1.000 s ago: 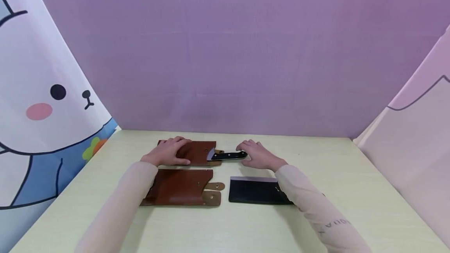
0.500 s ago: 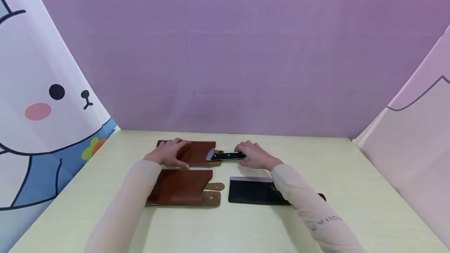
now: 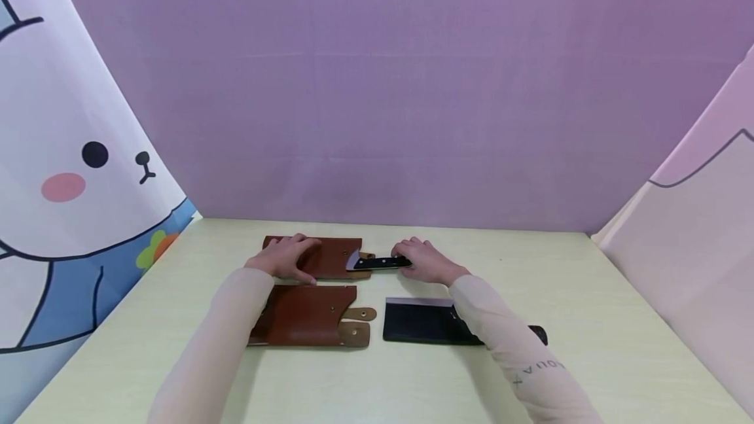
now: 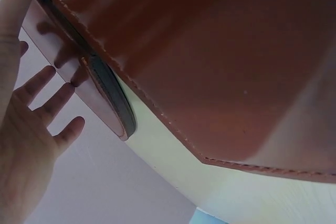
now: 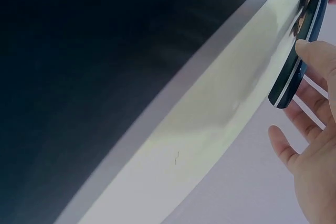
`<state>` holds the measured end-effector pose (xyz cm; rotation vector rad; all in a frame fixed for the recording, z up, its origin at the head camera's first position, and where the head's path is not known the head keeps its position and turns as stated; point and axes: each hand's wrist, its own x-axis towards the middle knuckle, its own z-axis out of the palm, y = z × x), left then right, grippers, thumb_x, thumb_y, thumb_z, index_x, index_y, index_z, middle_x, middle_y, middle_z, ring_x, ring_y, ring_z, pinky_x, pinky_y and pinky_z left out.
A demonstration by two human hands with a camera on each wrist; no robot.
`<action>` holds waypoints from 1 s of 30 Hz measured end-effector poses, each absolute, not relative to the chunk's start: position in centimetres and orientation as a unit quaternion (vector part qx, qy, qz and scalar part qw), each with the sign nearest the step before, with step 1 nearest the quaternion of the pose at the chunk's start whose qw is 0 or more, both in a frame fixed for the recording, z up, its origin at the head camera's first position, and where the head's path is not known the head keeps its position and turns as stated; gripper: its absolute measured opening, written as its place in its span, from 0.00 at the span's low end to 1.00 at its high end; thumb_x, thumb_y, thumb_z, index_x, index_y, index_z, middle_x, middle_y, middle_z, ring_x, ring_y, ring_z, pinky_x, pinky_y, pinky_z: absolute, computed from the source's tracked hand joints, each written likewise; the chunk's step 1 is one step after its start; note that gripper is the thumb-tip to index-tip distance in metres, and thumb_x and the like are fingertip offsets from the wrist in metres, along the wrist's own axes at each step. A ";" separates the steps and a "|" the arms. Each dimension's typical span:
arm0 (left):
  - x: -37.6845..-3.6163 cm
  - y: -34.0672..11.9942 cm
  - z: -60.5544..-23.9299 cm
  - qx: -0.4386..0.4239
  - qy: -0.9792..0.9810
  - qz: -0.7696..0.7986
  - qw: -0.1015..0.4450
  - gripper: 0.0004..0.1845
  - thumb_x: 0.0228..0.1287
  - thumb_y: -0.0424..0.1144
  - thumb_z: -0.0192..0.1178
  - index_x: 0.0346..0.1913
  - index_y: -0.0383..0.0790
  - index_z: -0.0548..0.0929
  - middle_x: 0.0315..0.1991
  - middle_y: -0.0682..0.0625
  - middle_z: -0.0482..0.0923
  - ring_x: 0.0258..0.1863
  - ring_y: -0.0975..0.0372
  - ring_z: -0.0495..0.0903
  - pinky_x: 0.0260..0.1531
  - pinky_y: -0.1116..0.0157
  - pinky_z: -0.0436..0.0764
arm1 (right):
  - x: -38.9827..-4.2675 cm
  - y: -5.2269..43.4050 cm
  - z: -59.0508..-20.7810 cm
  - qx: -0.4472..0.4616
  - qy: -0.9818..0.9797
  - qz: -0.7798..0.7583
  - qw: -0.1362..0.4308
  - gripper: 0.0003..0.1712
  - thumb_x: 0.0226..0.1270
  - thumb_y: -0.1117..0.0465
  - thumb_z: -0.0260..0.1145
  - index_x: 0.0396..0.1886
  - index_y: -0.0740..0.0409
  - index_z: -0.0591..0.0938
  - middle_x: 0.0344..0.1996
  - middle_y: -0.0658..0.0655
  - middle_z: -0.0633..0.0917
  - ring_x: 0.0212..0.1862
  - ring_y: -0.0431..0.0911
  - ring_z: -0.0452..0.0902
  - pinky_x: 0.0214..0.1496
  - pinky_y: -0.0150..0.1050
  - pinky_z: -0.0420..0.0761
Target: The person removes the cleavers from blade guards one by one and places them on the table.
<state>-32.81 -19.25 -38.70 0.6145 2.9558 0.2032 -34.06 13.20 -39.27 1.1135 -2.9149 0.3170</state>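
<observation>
Black-handled knife (image 3: 377, 263) is tucked in the far brown sheath (image 3: 332, 255), long axis running left-right, handle sticking out right, straight at the right hand (image 3: 429, 262) pinching its end. Left hand's (image 3: 283, 258) farther off, over the sheath's left end, fingers loosely spread, not clenched.

Knife (image 3: 379, 263): blade largely concealed by far sheath (image 3: 337, 258). Black cleaver (image 3: 415, 326): partly covered by right sleeve (image 3: 497, 326). Near sheath (image 3: 309, 317): left end obscured behind left sleeve (image 3: 220, 339)

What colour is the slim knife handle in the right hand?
The handle is black with pale dots, clearest in the head view.
</observation>
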 end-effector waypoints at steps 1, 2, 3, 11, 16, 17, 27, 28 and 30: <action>-32.8 -19.2 -38.7 0.202 0.975 0.067 0.059 0.50 0.41 0.65 0.65 0.68 0.48 0.61 0.65 0.41 0.61 0.63 0.45 0.61 0.59 0.40 0.56 | -34.1 13.2 -39.3 0.355 -0.930 0.099 0.002 0.16 0.58 0.63 0.64 0.48 0.57 0.77 0.47 0.54 0.79 0.51 0.50 0.70 0.52 0.53 0.68; -32.9 -19.2 -38.7 0.201 0.975 0.067 0.059 0.50 0.41 0.64 0.65 0.68 0.48 0.61 0.65 0.41 0.61 0.63 0.45 0.61 0.59 0.40 0.55 | -34.1 13.1 -39.3 0.354 -0.930 0.098 0.003 0.16 0.59 0.63 0.64 0.48 0.57 0.77 0.47 0.54 0.80 0.51 0.50 0.70 0.52 0.54 0.68; -32.9 -19.2 -38.7 0.200 0.976 0.067 0.060 0.50 0.41 0.64 0.66 0.68 0.48 0.61 0.65 0.41 0.61 0.63 0.45 0.61 0.59 0.40 0.55 | -34.1 13.1 -39.3 0.354 -0.930 0.098 0.003 0.16 0.59 0.63 0.64 0.48 0.57 0.77 0.46 0.54 0.80 0.51 0.50 0.71 0.52 0.54 0.68; -33.6 -19.0 -38.8 0.215 0.973 0.059 0.061 0.51 0.40 0.63 0.67 0.68 0.48 0.60 0.66 0.41 0.60 0.63 0.42 0.61 0.59 0.40 0.56 | -34.0 12.9 -39.2 0.347 -0.933 0.097 0.001 0.16 0.59 0.64 0.63 0.48 0.56 0.77 0.47 0.54 0.80 0.51 0.50 0.71 0.53 0.54 0.68; -33.9 -18.8 -39.0 0.217 0.972 0.061 0.062 0.52 0.39 0.63 0.68 0.68 0.48 0.60 0.66 0.42 0.59 0.64 0.43 0.60 0.60 0.40 0.56 | -33.9 12.9 -39.1 0.350 -0.932 0.093 0.006 0.15 0.59 0.64 0.63 0.48 0.56 0.77 0.46 0.54 0.81 0.50 0.50 0.72 0.52 0.52 0.69; -33.9 -18.8 -39.0 0.213 0.973 0.060 0.064 0.52 0.39 0.64 0.67 0.68 0.49 0.60 0.67 0.42 0.58 0.64 0.43 0.60 0.60 0.40 0.56 | -33.9 12.8 -39.1 0.352 -0.931 0.093 0.007 0.15 0.59 0.64 0.63 0.48 0.56 0.77 0.46 0.54 0.81 0.50 0.50 0.72 0.52 0.52 0.69; -33.9 -18.9 -38.9 0.206 0.974 0.063 0.075 0.54 0.39 0.65 0.67 0.69 0.48 0.57 0.69 0.39 0.53 0.66 0.41 0.55 0.60 0.39 0.53 | -34.0 12.6 -39.3 0.340 -0.937 0.079 -0.004 0.15 0.60 0.63 0.63 0.48 0.55 0.77 0.47 0.54 0.81 0.51 0.49 0.72 0.54 0.52 0.68; -33.9 -18.9 -38.9 0.205 0.974 0.062 0.077 0.54 0.39 0.65 0.66 0.70 0.48 0.56 0.69 0.39 0.53 0.66 0.41 0.55 0.60 0.39 0.53 | -34.0 12.5 -39.3 0.340 -0.937 0.079 -0.004 0.15 0.60 0.63 0.63 0.48 0.54 0.76 0.47 0.54 0.81 0.51 0.49 0.72 0.54 0.52 0.68; -34.0 -19.0 -39.1 0.203 0.974 0.060 0.080 0.54 0.39 0.66 0.66 0.70 0.48 0.56 0.70 0.39 0.52 0.67 0.41 0.54 0.60 0.39 0.53 | -34.0 12.4 -39.4 0.342 -0.936 0.080 -0.006 0.16 0.61 0.62 0.63 0.49 0.54 0.76 0.48 0.54 0.81 0.51 0.49 0.72 0.54 0.52 0.68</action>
